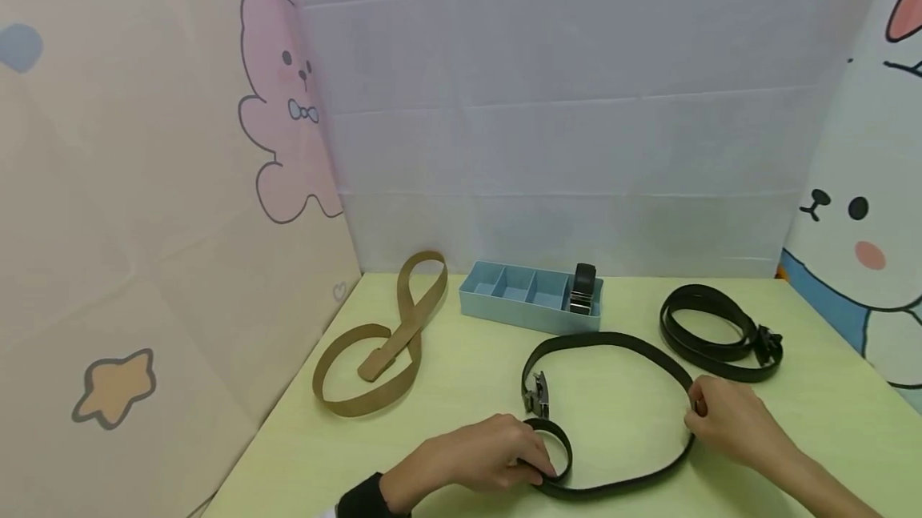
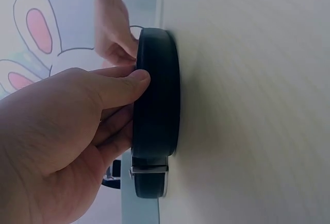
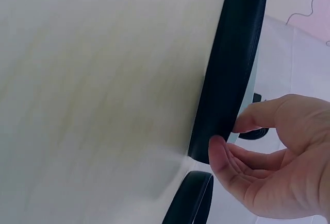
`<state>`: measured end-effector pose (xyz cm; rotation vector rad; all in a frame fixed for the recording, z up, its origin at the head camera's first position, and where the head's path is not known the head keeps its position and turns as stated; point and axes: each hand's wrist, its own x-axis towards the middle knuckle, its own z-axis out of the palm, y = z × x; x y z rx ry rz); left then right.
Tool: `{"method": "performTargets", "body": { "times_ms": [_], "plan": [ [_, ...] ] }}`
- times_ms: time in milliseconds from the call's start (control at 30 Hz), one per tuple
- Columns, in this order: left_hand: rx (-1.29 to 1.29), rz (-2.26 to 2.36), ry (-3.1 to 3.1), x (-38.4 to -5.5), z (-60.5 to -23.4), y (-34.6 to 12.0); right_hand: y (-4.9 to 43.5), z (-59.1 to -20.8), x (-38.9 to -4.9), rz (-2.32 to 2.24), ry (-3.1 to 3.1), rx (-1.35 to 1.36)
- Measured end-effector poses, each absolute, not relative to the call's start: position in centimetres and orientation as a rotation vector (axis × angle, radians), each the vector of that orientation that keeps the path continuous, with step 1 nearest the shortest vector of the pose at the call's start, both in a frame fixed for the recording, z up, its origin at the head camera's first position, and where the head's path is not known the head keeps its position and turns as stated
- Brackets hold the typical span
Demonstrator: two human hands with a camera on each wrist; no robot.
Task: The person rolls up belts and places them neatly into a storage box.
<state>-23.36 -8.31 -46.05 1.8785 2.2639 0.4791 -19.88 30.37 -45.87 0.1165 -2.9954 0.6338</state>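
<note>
A black belt (image 1: pixel 612 339) stands on its edge on the table, forming one wide loop with a small coil at its near left end. My left hand (image 1: pixel 497 452) pinches the belt at that small coil, thumb on the outer face in the left wrist view. The belt's metal buckle (image 1: pixel 537 396) lies just beyond the coil. On the loop's right side, my right hand (image 1: pixel 735 422) pinches the strap between thumb and fingers. In the right wrist view the dark strap (image 3: pixel 227 74) runs up from the fingertips.
Behind the loop sits a blue divided box (image 1: pixel 504 306) with a rolled black belt (image 1: pixel 583 287) in its rightmost compartment. A tan belt (image 1: pixel 374 402) lies looped at the left. Another coiled black belt (image 1: pixel 702 342) is at the right, beyond my right hand.
</note>
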Motion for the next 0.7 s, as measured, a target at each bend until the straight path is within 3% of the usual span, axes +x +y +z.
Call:
{"method": "performTargets", "body": {
  "times_ms": [333,700],
  "plan": [
    [1.942,0.394,2.323,-23.4,-46.5,-7.7,27.6,-46.3,-21.1,0.746,-2.942,0.282],
    [1.966,0.394,2.346,-24.7,-47.1,-5.6,20.8,-46.4,-25.4,1.02,-2.789,0.764]
  ]
}}
